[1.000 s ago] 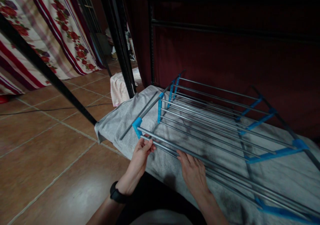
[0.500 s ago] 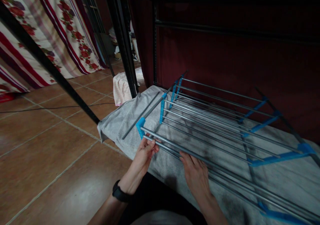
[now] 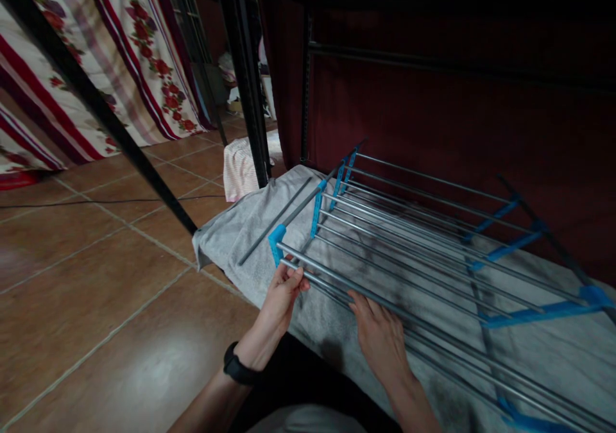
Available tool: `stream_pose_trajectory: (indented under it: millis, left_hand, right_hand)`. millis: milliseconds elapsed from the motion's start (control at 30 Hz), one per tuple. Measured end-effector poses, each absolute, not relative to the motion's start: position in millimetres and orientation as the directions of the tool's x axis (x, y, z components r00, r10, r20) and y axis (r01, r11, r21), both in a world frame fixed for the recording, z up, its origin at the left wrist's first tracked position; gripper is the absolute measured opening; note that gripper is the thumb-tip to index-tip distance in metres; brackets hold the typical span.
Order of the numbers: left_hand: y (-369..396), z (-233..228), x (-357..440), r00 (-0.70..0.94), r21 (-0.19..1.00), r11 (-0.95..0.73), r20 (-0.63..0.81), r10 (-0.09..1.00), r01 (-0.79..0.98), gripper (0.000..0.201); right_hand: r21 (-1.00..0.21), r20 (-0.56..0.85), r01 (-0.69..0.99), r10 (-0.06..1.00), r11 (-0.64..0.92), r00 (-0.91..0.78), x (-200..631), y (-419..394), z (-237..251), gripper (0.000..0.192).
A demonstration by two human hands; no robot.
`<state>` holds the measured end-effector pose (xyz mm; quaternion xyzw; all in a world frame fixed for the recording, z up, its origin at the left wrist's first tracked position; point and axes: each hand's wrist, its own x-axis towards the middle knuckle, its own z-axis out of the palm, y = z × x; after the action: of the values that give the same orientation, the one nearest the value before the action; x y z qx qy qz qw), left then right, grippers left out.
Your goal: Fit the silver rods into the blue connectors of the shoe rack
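Observation:
A folding rack of grey metal rods (image 3: 414, 240) with blue plastic connectors (image 3: 277, 239) lies flat on a grey towel (image 3: 240, 228). My left hand (image 3: 283, 297), with a black wrist band, pinches the end of a near rod just below the blue corner piece. My right hand (image 3: 380, 337) rests palm down on the near rods a little to the right, fingers wrapped over them. One loose grey rod (image 3: 274, 222) lies on the towel to the left of the rack.
A slanted black metal bar (image 3: 96, 106) and an upright black post (image 3: 248, 80) stand to the left. Brown floor tiles (image 3: 86, 292) spread left with a thin cable (image 3: 96, 202). Floral striped cloth (image 3: 72, 54) hangs far left. A dark red curtain (image 3: 433, 99) backs the rack.
The view has shifted slightly, so everything sits a little further right. Both hands keep their hold on the near rods.

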<state>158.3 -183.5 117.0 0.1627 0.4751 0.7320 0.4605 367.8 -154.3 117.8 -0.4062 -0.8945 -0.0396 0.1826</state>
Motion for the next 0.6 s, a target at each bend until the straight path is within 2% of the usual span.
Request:
stream_pose_trajectory:
  millis: [133, 200, 267, 333, 400, 467, 533, 600]
  left_hand:
    - [-194, 113, 153, -0.448, 0.855, -0.033, -0.239, 0.861, -0.518, 0.033]
    - [-202, 107, 146, -0.451, 0.89, -0.001, -0.23, 0.862, -0.456, 0.034]
    - [-208, 101, 136, -0.592, 0.95, -0.066, -0.134, 0.795, -0.304, 0.031]
    - [-209, 97, 123, -0.746, 0.983, -0.161, 0.041, 0.665, -0.09, 0.034]
    - [-205, 96, 108, -0.776, 0.975, -0.219, 0.172, 0.607, 0.045, 0.044]
    - [-197, 96, 94, -0.693, 0.974, -0.226, 0.187, 0.696, 0.036, 0.047]
    - [-189, 97, 83, -0.573, 0.982, -0.19, 0.147, 0.807, -0.016, 0.038]
    - [-184, 97, 76, -0.48, 0.988, -0.149, 0.116, 0.87, -0.031, 0.032]
  right_hand:
    - [-0.06, 0.345, 0.734, 0.704, 0.676, -0.62, 365, -155, 119, 0.034]
    - [-0.049, 0.32, 0.728, 0.701, 0.684, -0.638, 361, -154, 120, 0.035]
    - [-0.038, 0.283, 0.723, 0.701, 0.69, -0.654, 354, -152, 120, 0.038]
    - [-0.028, 0.245, 0.713, 0.696, 0.701, -0.675, 345, -149, 122, 0.041]
    - [-0.02, 0.216, 0.69, 0.677, 0.724, -0.704, 333, -146, 125, 0.043]
    - [-0.011, 0.201, 0.667, 0.655, 0.745, -0.728, 321, -143, 129, 0.044]
    - [-0.006, 0.19, 0.651, 0.64, 0.759, -0.745, 310, -140, 131, 0.045]
    - [-0.012, 0.18, 0.639, 0.63, 0.769, -0.755, 301, -139, 132, 0.045]
